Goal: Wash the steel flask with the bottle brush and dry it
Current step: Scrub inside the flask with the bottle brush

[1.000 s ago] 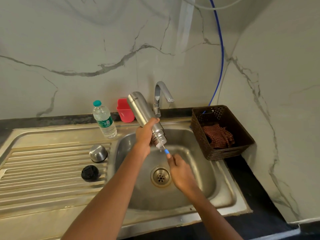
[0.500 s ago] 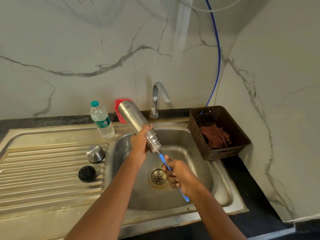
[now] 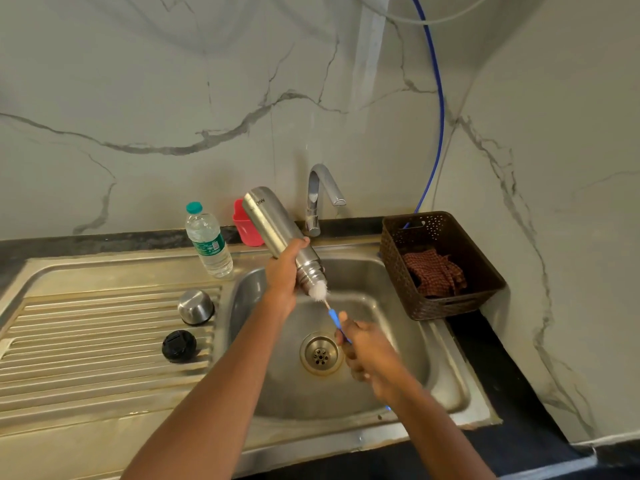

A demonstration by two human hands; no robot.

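My left hand (image 3: 284,276) grips the steel flask (image 3: 270,220) around its lower body, tilted with the mouth pointing down and right over the sink basin (image 3: 408,341). My right hand (image 3: 367,351) holds the blue handle of the bottle brush (image 3: 333,315). The brush's white bristle head (image 3: 319,291) shows at the flask's mouth, partly inside it. A steel cup lid (image 3: 195,306) and a black stopper (image 3: 179,345) lie on the drainboard at the left.
The tap (image 3: 320,192) stands behind the basin with no water running. A plastic water bottle (image 3: 207,240) and a red container (image 3: 244,223) stand at the back. A brown basket (image 3: 485,271) at the right holds a checked cloth (image 3: 434,273). The drain (image 3: 320,355) lies under my right hand.
My right hand has drawn the brush outward, so its white bristles now show at the flask's mouth. The flask stays tilted in my left hand.
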